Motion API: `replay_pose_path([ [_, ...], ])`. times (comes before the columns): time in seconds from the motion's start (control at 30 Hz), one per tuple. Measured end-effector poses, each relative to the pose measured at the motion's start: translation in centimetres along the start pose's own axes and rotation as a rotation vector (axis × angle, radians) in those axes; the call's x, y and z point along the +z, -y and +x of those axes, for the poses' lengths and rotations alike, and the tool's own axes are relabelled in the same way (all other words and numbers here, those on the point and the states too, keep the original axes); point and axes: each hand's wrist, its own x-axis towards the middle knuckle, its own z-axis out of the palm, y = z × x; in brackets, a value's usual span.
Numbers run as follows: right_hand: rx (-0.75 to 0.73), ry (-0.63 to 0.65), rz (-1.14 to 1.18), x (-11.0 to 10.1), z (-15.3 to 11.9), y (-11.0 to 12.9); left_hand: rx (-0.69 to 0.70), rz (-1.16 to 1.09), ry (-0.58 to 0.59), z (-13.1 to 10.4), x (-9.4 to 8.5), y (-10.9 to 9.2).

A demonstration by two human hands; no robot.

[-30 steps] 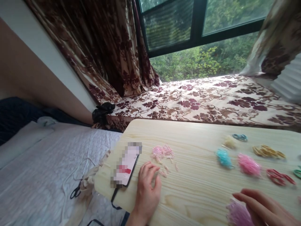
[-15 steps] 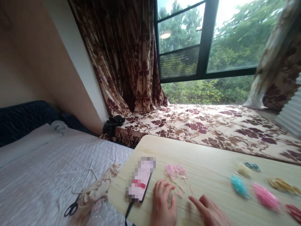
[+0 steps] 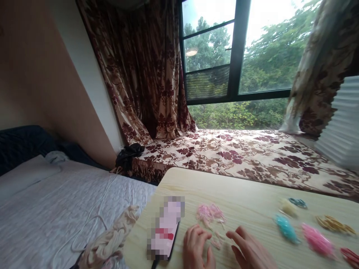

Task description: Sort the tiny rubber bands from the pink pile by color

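My left hand (image 3: 197, 244) rests at the near side of the table (image 3: 244, 190), palm down, fingers stretched forward and thumb apart. To its right, my right hand (image 3: 249, 246) reaches in with its fingers extended and apart; nothing shows in either hand. A few loose pale pink strands (image 3: 217, 241), like thin elastic bands, lie between the two hands. Just beyond the fingertips is a small loose heap of pink strands (image 3: 209, 213). Left of my left hand lies a phone (image 3: 166, 229) with a blurred screen and a dark cord.
At the right lie a turquoise bundle (image 3: 287, 228), a pink bundle (image 3: 318, 239), tan bands (image 3: 335, 224), red bands (image 3: 350, 256), a cream bundle (image 3: 288, 207) and blue-grey bands (image 3: 298, 203). A bed (image 3: 70, 198) with beige cloth (image 3: 112, 235) adjoins the left; a flowered window seat (image 3: 238, 153) lies behind.
The view has tilted up slightly, so the table sits lower and the black scissors on the bed have left sight. My right hand's fingers have spread from a pointing pose.
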Motion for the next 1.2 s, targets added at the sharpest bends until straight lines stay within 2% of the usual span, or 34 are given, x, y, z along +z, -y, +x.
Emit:
replay_pose_path([
  [0.23,0.04,0.032,-0.021,0.6,2.3,0.1,0.047,-0.024,0.01,0.0,0.1,0.8],
  [0.53,0.007,0.091,0.013,0.9,2.1,0.0,0.029,-0.007,0.022,-0.7,0.3,1.1],
  [0.67,-0.004,0.101,0.071,0.0,1.4,-0.5,0.031,0.017,0.043,-0.9,0.3,1.3],
  [0.97,0.102,0.047,0.142,-3.1,-0.8,-2.5,0.046,0.043,0.064,-1.4,0.2,1.8],
  [1.13,0.171,-0.074,0.131,-4.5,-2.0,-3.9,0.033,0.057,0.101,-1.8,0.0,2.2],
  [1.2,0.191,-0.085,0.136,-5.3,-2.5,-4.7,0.038,0.067,0.103,-1.9,0.0,2.4],
])
